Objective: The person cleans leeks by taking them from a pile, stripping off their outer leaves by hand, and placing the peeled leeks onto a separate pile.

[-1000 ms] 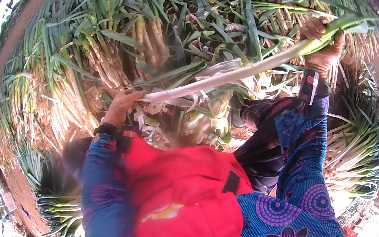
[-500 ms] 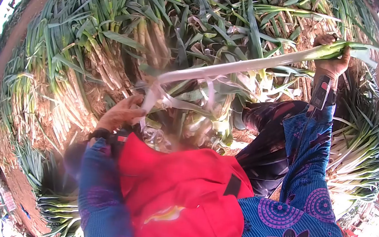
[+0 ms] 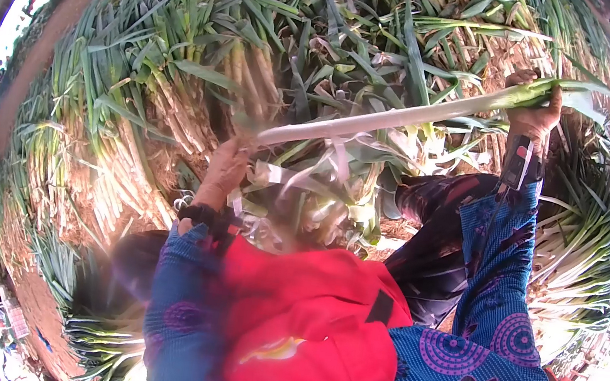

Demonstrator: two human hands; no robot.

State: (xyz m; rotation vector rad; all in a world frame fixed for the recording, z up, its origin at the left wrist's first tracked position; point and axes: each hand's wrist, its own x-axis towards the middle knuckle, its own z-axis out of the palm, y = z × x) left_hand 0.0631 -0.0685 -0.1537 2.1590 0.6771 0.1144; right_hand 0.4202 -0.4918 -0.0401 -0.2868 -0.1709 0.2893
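Observation:
A long leek stretches across the middle, its white stem tilted up toward the right. My right hand is wrapped around it where the white turns to green, and the leaf tips stick out beyond the fingers. At the lower left end, my left hand has its fingers closed at the root end of the stem. Pale strips of peeled skin are below the stem, over a heap of leaf scraps.
Piles of leeks lie all around: bundles on the left, more at the right, and loose green leaves ahead. My dark-trousered knee is bent at right of centre. A red apron covers my front.
My left hand has moved up and to the right, from the hanging skin strips to the leek's root end. My right hand keeps its hold in nearly the same place.

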